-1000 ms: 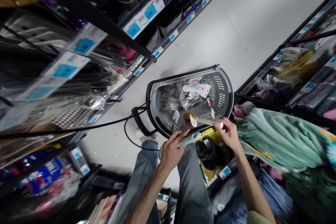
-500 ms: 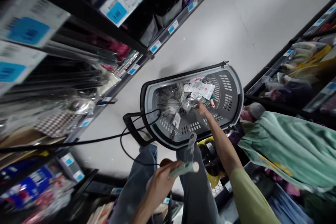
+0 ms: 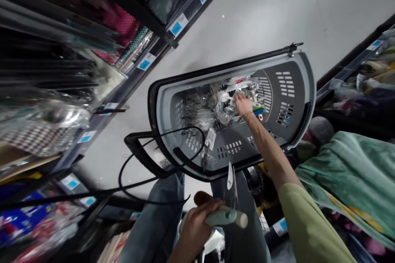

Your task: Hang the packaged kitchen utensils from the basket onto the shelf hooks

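A grey shopping basket (image 3: 296,78) with a black rim stands on the aisle floor in front of me. My right hand (image 3: 243,104) reaches down into it, fingers on the clear plastic packets (image 3: 225,102) of small goods heaped inside. Whether those fingers grip anything I cannot make out. My left hand (image 3: 194,230) is low by my knees, closed round a pale green handled tool (image 3: 226,216) with a wooden end and a white tag hanging above it. My legs in grey jeans (image 3: 151,222) show below.
Dark store shelves with blue price labels (image 3: 177,28) line the left. Shelves of folded textiles, among them a green cloth (image 3: 348,164), fill the right. The basket's black pull handle (image 3: 138,152) and a black cable (image 3: 132,181) lie on the grey floor (image 3: 262,8).
My right hand went from the basket's near rim down into the packets. My left hand drew the green handled tool back toward my knees. The view tilted closer to the basket.
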Demonstrator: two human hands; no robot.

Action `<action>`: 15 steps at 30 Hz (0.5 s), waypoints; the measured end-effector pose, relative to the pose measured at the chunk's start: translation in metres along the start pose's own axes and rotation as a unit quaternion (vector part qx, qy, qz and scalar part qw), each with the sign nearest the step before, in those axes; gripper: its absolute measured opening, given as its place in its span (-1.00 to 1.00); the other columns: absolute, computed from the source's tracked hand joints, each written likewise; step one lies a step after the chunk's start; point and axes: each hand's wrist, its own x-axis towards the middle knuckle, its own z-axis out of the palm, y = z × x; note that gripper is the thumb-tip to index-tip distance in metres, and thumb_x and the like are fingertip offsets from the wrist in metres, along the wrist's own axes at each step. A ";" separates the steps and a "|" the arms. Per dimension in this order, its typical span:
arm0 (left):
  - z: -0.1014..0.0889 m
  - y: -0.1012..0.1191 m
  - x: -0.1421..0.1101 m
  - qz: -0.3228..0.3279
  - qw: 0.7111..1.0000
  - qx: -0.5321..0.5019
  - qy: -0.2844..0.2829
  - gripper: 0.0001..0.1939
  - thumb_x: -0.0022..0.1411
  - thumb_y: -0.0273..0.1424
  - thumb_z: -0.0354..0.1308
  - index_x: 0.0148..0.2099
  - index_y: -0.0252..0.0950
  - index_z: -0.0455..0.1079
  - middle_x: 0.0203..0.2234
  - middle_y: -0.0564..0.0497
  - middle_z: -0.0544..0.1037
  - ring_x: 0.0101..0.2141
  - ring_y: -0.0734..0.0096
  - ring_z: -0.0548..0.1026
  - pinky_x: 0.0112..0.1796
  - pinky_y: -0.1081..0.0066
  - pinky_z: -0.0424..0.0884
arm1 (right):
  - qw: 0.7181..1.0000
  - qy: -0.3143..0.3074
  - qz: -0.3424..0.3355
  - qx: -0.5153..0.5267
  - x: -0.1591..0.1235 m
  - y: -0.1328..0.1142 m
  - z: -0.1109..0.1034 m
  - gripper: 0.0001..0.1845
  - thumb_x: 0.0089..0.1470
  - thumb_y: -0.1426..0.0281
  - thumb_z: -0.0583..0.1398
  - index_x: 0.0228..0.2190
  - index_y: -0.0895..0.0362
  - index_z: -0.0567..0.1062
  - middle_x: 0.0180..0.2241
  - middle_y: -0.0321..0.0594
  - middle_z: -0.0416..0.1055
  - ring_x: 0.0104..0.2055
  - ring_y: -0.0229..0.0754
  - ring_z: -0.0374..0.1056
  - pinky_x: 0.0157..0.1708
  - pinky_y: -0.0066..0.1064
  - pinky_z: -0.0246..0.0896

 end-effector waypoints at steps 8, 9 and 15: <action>0.001 0.019 -0.010 0.016 1.000 -0.005 -0.018 -0.59 0.27 -0.59 0.03 -0.08 -0.07 0.62 -0.19 0.09 0.75 -0.18 0.44 0.71 -0.15 0.60 0.59 | 0.964 0.025 0.251 0.086 -0.113 0.049 -0.044 -0.65 0.37 0.26 0.11 0.06 0.15 0.50 -0.04 0.14 0.56 0.00 0.16 0.52 0.01 -0.16 0.32; 0.002 0.021 -0.010 0.012 1.000 -0.007 -0.023 -0.59 0.27 -0.58 0.04 -0.08 -0.06 0.62 -0.20 0.10 0.75 -0.18 0.45 0.71 -0.15 0.60 0.59 | 0.952 0.030 0.283 0.110 -0.115 0.057 -0.046 -0.63 0.36 0.25 0.13 0.07 0.18 0.50 -0.01 0.18 0.54 0.04 0.17 0.51 0.03 -0.16 0.32; 0.010 0.015 -0.011 -0.002 0.999 0.016 -0.038 -0.58 0.23 -0.58 0.05 -0.08 -0.08 0.63 -0.19 0.06 0.75 -0.20 0.40 0.71 -0.16 0.54 0.60 | 0.887 -0.028 0.421 0.186 -0.082 0.072 -0.023 -0.53 0.16 0.37 0.32 0.05 0.36 0.52 0.04 0.37 0.49 0.09 0.25 0.48 0.03 -0.12 0.38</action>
